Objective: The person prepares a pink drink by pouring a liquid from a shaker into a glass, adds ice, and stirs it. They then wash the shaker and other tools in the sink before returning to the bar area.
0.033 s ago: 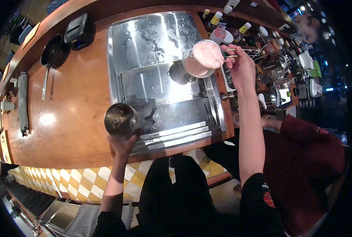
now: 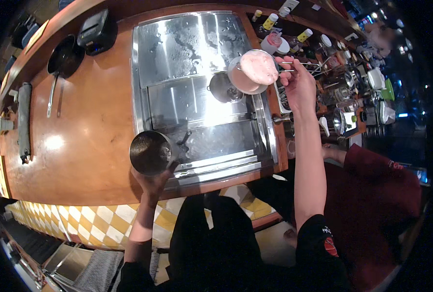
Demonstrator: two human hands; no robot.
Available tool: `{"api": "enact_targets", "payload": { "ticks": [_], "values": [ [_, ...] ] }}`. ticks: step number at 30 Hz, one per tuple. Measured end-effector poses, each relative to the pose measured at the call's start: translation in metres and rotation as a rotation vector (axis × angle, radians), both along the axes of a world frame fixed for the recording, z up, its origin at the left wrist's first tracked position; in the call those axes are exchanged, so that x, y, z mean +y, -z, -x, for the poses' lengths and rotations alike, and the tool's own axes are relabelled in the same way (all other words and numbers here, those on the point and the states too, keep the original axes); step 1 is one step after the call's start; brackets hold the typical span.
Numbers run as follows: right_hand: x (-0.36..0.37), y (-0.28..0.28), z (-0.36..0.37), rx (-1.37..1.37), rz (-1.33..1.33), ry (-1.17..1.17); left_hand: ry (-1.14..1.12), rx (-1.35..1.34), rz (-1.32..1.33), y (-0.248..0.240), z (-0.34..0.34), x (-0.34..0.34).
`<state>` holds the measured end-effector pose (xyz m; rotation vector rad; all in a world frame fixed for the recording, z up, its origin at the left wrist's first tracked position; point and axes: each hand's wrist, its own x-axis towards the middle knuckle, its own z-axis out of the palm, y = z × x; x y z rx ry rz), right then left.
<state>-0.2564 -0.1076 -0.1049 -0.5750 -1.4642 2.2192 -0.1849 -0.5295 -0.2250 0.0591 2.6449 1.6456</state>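
My right hand (image 2: 298, 82) grips the wire handle of a strainer (image 2: 312, 64) over the right side of the metal worktop. A mound of pale pink foam (image 2: 258, 67) fills its bowl. Directly below is a clear container (image 2: 242, 86), seemingly a glass, holding pink liquid. My left hand (image 2: 151, 185) is closed around a metal shaker tin (image 2: 151, 152) at the worktop's near left corner. The tin's mouth faces me, and its inside looks dark with some residue. Part of the left fingers is hidden behind the tin.
A steel worktop (image 2: 172, 114) with wet patches is set into the wooden counter (image 2: 92, 121). A black frying pan (image 2: 64, 57), a black appliance (image 2: 98, 31) and a rolled dark cloth (image 2: 25, 121) lie left. Bottles (image 2: 271, 21) and barware crowd the right. A person in dark red (image 2: 379, 185) stands close right.
The tin has turned slightly in my left hand, showing its mouth more squarely. My right hand, strainer and foam stay almost in place, while the whole view has shifted a little.
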Motion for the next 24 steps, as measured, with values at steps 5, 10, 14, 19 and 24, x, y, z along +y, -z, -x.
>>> {"api": "enact_targets", "payload": {
  "ticks": [5, 10, 14, 19, 24],
  "values": [
    [0.003, 0.006, 0.004, 0.022, -0.109, -0.031, -0.191, 0.377, 0.035, 0.048, -0.023, 0.017],
    [0.017, 0.014, 0.008, 0.059, -0.096, -0.08, -0.313, 0.148, -0.04, 0.043, -0.025, 0.023],
    [0.029, 0.018, 0.01, 0.105, -0.094, -0.145, -0.322, 0.078, -0.037, 0.047, -0.027, 0.021],
    [0.03, 0.01, 0.01, 0.119, -0.132, -0.164, -0.305, 0.269, 0.046, 0.067, -0.028, 0.019],
    [0.024, 0.025, 0.007, 0.089, -0.117, -0.139, -0.286, 0.318, 0.131, 0.067, -0.028, 0.02]
  ]
}}
